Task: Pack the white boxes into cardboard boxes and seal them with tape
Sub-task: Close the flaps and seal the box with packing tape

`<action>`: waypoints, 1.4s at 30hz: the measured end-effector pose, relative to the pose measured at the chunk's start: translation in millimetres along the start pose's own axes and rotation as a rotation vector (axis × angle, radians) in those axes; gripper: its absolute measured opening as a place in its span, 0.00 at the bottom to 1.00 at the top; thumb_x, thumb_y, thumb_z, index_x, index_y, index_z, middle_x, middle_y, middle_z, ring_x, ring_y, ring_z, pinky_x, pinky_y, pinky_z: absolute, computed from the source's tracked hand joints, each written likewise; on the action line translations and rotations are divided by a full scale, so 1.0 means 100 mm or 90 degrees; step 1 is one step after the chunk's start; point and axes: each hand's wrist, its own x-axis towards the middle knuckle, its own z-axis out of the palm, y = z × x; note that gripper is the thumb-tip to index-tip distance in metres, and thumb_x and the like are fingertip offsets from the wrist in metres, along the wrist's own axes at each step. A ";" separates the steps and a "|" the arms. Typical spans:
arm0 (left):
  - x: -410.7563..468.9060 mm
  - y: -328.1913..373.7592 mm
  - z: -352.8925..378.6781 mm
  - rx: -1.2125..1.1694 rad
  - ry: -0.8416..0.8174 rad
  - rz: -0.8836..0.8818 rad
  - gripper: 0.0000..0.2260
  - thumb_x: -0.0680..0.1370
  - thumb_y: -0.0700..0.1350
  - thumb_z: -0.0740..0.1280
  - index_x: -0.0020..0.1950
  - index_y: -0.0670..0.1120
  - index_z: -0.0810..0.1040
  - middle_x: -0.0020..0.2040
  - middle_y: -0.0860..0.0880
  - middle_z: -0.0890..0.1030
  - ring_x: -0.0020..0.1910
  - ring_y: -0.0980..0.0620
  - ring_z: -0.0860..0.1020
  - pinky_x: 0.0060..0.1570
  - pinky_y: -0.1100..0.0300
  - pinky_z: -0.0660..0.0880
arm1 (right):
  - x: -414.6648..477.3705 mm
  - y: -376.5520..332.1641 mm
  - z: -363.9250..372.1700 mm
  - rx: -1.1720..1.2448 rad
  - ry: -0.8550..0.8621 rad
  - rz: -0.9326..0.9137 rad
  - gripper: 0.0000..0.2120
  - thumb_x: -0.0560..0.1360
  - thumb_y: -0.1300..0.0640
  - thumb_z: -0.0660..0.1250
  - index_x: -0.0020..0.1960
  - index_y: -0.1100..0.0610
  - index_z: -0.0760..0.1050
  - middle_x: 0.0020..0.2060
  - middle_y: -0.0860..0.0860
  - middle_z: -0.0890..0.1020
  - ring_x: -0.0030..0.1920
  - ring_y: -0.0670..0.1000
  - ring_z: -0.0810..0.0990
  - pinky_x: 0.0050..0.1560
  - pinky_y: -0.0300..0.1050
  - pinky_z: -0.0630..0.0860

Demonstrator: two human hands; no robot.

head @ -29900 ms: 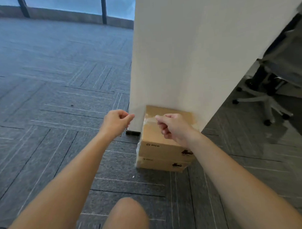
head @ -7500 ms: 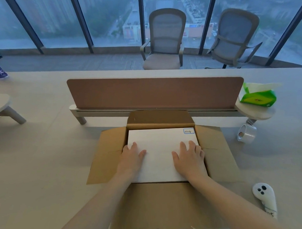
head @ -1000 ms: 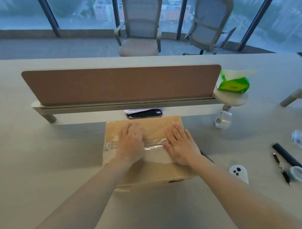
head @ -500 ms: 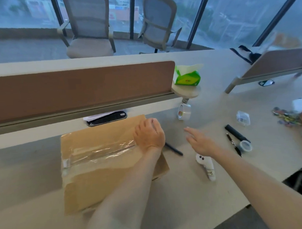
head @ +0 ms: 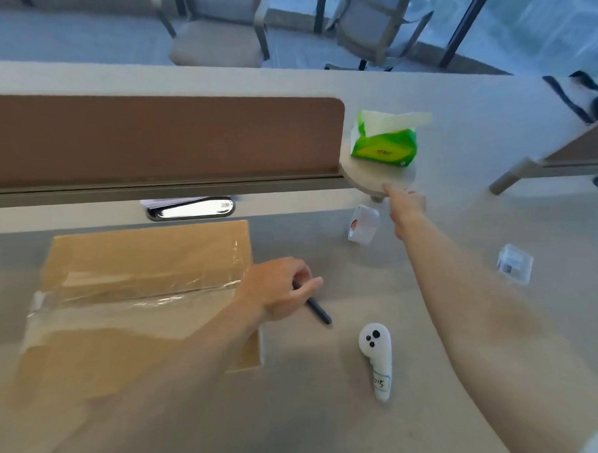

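Observation:
A shut cardboard box (head: 139, 265) lies on the desk at the left, with clear tape across its top seam. My left hand (head: 276, 291) is just past the box's right edge, its fingers curled round the upper end of a black pen (head: 317, 310) on the desk. My right hand (head: 405, 210) is stretched out far ahead, fingers extended, right beside a roll of clear tape (head: 362, 224). I cannot tell whether it touches the roll. No white box is in view.
A brown divider panel (head: 152, 140) crosses the desk behind the box. A green tissue pack (head: 384, 145) sits on a small round shelf (head: 377, 183) above the tape. A white controller (head: 376, 355) and a small clear case (head: 514, 263) lie to the right.
My left hand slid off the box's right end onto the black pen. My right hand reached farther forward to the tape roll. My view tilted down and back left.

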 end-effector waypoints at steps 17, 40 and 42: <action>0.00 0.06 0.11 0.072 0.095 -0.019 0.22 0.74 0.67 0.51 0.34 0.53 0.73 0.29 0.57 0.72 0.31 0.57 0.72 0.29 0.60 0.67 | 0.49 0.42 0.15 0.165 -0.252 0.067 0.19 0.76 0.45 0.69 0.57 0.59 0.78 0.44 0.53 0.86 0.43 0.50 0.86 0.44 0.47 0.73; 0.01 0.10 0.09 0.137 0.066 -0.033 0.22 0.79 0.64 0.57 0.33 0.51 0.74 0.30 0.56 0.76 0.30 0.56 0.75 0.27 0.63 0.65 | 0.17 -0.13 0.02 0.108 -0.083 0.129 0.09 0.73 0.61 0.68 0.53 0.59 0.79 0.34 0.50 0.84 0.26 0.44 0.82 0.33 0.36 0.79; 0.02 0.10 0.10 0.121 0.065 -0.035 0.22 0.79 0.64 0.55 0.33 0.52 0.73 0.30 0.56 0.76 0.30 0.57 0.74 0.28 0.62 0.68 | 0.02 -0.13 -0.08 0.061 -0.125 0.053 0.04 0.75 0.59 0.70 0.48 0.58 0.78 0.33 0.51 0.83 0.26 0.43 0.81 0.27 0.32 0.73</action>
